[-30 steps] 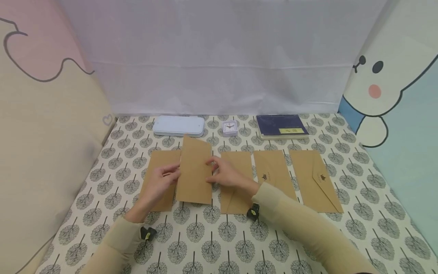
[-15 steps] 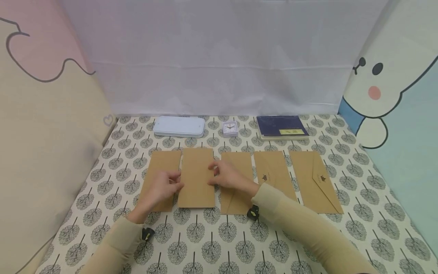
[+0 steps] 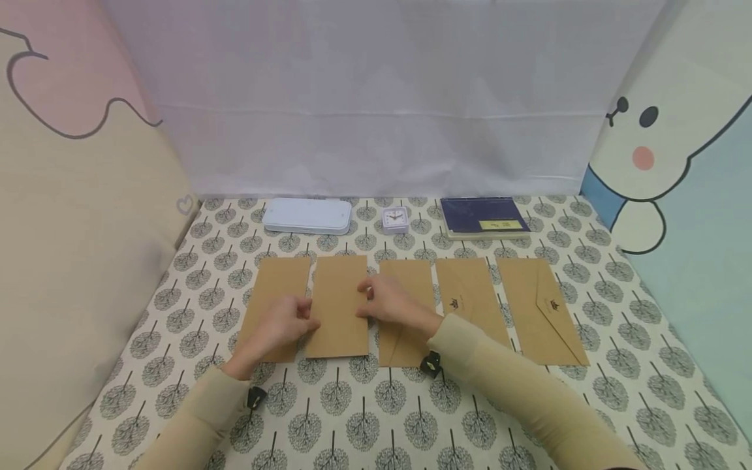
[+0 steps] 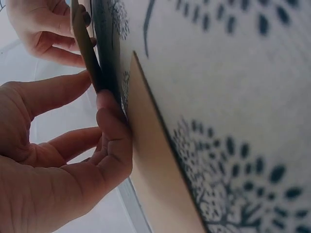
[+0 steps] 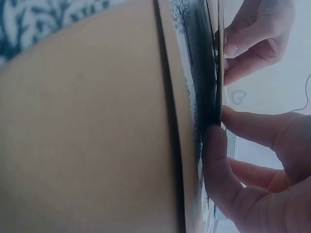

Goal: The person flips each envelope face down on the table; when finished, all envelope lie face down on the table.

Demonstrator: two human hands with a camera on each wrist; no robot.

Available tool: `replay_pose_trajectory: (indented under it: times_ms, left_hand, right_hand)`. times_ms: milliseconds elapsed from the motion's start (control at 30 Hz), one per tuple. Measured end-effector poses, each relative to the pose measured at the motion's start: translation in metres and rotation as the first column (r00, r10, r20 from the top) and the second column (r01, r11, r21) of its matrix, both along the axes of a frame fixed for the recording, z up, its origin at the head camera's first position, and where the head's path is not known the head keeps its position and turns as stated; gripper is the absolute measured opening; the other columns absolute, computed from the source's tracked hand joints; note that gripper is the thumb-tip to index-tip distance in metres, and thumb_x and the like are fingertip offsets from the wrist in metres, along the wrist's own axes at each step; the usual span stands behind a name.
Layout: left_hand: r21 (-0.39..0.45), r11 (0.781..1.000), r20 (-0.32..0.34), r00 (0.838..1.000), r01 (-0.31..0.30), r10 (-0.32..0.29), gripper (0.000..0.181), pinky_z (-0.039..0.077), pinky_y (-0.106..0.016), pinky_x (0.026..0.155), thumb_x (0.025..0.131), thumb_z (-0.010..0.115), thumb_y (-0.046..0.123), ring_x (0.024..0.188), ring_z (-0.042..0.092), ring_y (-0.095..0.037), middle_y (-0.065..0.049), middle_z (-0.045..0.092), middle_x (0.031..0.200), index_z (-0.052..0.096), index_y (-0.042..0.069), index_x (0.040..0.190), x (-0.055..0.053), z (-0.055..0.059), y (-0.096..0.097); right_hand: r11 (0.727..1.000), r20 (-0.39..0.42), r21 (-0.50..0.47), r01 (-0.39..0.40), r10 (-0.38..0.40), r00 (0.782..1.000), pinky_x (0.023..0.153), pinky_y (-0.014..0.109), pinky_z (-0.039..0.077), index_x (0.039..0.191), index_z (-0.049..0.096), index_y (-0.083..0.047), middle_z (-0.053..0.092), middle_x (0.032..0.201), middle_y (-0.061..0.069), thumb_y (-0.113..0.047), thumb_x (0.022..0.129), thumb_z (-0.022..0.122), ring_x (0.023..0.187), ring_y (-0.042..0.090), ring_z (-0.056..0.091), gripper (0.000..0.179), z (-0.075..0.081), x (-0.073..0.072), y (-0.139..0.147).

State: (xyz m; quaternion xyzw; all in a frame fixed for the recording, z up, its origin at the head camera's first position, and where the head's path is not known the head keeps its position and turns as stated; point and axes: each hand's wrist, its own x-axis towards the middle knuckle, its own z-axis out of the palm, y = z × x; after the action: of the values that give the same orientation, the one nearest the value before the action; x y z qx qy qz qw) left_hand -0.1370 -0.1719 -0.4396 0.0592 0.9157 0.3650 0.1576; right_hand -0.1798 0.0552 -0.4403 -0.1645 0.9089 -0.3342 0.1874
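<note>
A plain brown paper envelope (image 3: pixel 338 307) lies level close over the cloth, second from the left in a row of similar ones. At its left edge, my left hand (image 3: pixel 283 321) pinches it between thumb and fingers. My right hand (image 3: pixel 389 300) pinches the opposite edge. The left wrist view shows the thin held envelope (image 4: pixel 86 46) raised off the cloth, with a shadow beneath it. In the right wrist view its edge (image 5: pixel 220 77) sits between thumb and fingertips, and another envelope (image 5: pixel 92 131) fills the near side.
The leftmost envelope (image 3: pixel 271 281) is partly under my left hand. To the right lie a third envelope (image 3: pixel 408 346) and two with printed crowns (image 3: pixel 464 287). Behind stand a pale blue case (image 3: pixel 307 215), a small clock (image 3: pixel 395 220) and a dark blue book (image 3: pixel 484 217).
The held envelope has come down from a tilted, raised position to nearly flat over the cloth between its neighbours. Both hands have kept their grip on its side edges.
</note>
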Motion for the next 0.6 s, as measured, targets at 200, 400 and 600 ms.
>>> replay_pose_trajectory:
  times_ms: [200,400,600]
  left_hand:
    - [-0.039,0.999,0.02,1.0,0.016,-0.015,0.026,0.041,-0.028,0.05,0.077,0.076,0.011,0.056,0.046,-0.017,-0.004,0.049,0.062,0.052,0.007,0.068,0.001,0.003,0.002]
    - [-0.13,0.991,0.023,1.0,0.023,-0.02,0.025,0.043,-0.029,0.05,0.077,0.076,0.012,0.055,0.048,-0.018,-0.006,0.05,0.061,0.053,0.006,0.07,0.004,0.006,0.009]
    - [-0.2,0.98,-0.002,1.0,0.015,-0.015,0.027,0.043,-0.028,0.049,0.076,0.078,0.014,0.056,0.049,-0.019,-0.006,0.052,0.062,0.053,0.007,0.069,0.003,0.008,0.015]
  right_hand:
    - [0.999,-0.002,0.039,0.004,-0.004,1.0,0.072,0.028,0.05,0.122,0.06,0.001,0.063,0.106,0.011,-0.02,0.075,0.081,0.081,0.016,0.057,0.055,0.001,0.001,-0.003]
    - [0.996,-0.017,0.083,-0.016,0.018,1.0,0.078,0.028,0.05,0.123,0.06,0.002,0.061,0.119,0.015,-0.02,0.075,0.081,0.084,0.015,0.057,0.056,0.001,0.001,-0.005]
    - [0.996,-0.045,0.087,-0.015,0.019,0.999,0.079,0.026,0.05,0.12,0.061,0.003,0.061,0.119,0.016,-0.019,0.075,0.082,0.084,0.015,0.058,0.054,0.001,0.002,-0.006]
